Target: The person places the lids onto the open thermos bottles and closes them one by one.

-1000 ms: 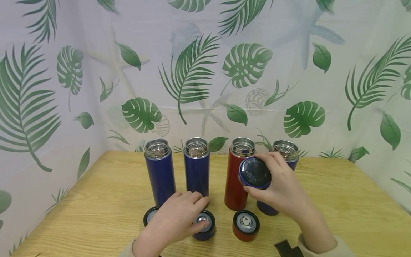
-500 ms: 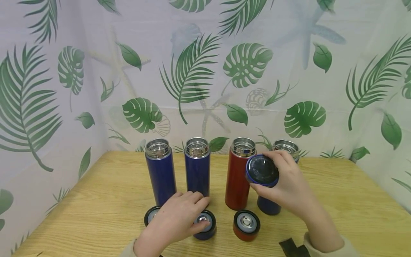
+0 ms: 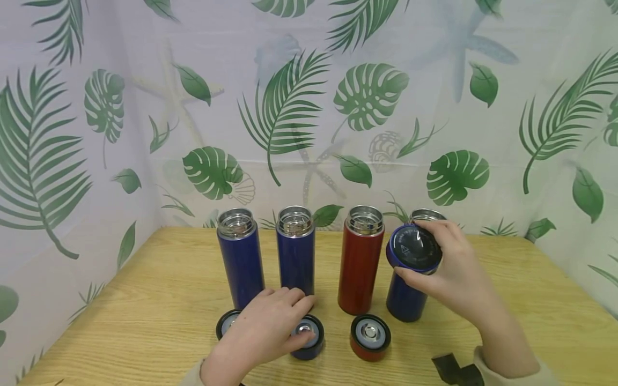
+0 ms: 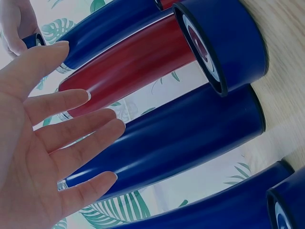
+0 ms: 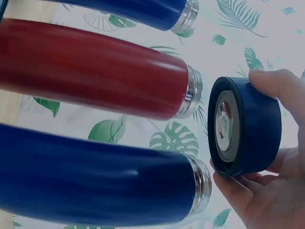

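Note:
My right hand [image 3: 456,271] pinches a blue bottle lid [image 3: 414,247] with a black top between thumb and fingers. The lid is held before the upper part of the rightmost blue bottle [image 3: 406,301], hiding some of it; in the right wrist view the lid's inner side faces the bottle mouths, apart from them. My left hand [image 3: 265,327] is over two upturned blue lids, one at left [image 3: 225,321] and one nearer the middle [image 3: 309,351], partly covering both. Its fingers [image 4: 102,131] are spread and loosely bent, holding nothing, in the left wrist view.
Two more blue bottles, one at far left [image 3: 240,262] and one beside it [image 3: 296,262], and a red bottle [image 3: 361,268] stand lidless in a row. An upturned red lid [image 3: 370,340] lies before the red one. Leaf-patterned cloth [image 3: 309,107] hangs behind the wooden table [image 3: 135,300].
My right hand has moved to the right with the blue lid, from in front of the red bottle to the rightmost blue bottle. My left hand has stayed in place.

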Motion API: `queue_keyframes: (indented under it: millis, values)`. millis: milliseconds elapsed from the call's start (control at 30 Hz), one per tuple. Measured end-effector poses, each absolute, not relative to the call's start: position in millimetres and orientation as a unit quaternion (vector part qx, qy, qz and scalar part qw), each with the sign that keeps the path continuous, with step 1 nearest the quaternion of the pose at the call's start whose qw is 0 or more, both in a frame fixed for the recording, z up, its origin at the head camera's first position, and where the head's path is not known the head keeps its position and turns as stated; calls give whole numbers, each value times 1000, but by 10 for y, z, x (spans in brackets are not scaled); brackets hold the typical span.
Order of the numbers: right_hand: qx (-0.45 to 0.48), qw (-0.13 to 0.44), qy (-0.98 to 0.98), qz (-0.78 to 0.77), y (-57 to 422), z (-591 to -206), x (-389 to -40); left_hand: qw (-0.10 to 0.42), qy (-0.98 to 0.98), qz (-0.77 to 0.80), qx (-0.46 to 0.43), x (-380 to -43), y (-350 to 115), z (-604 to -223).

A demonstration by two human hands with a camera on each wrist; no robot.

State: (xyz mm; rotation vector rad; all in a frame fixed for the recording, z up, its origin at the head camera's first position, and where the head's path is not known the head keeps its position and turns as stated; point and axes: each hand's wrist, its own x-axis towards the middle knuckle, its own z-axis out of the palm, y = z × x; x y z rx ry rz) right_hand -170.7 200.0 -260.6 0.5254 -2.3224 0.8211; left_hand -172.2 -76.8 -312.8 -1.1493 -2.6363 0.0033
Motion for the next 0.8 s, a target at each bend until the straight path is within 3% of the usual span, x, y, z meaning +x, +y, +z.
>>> queue_keyframes:
  millis: [800]
  values:
    - [147, 325, -889, 288, 2343, -2516, -1657, 129, -911, -1, -392, -1713, -764, -3119]
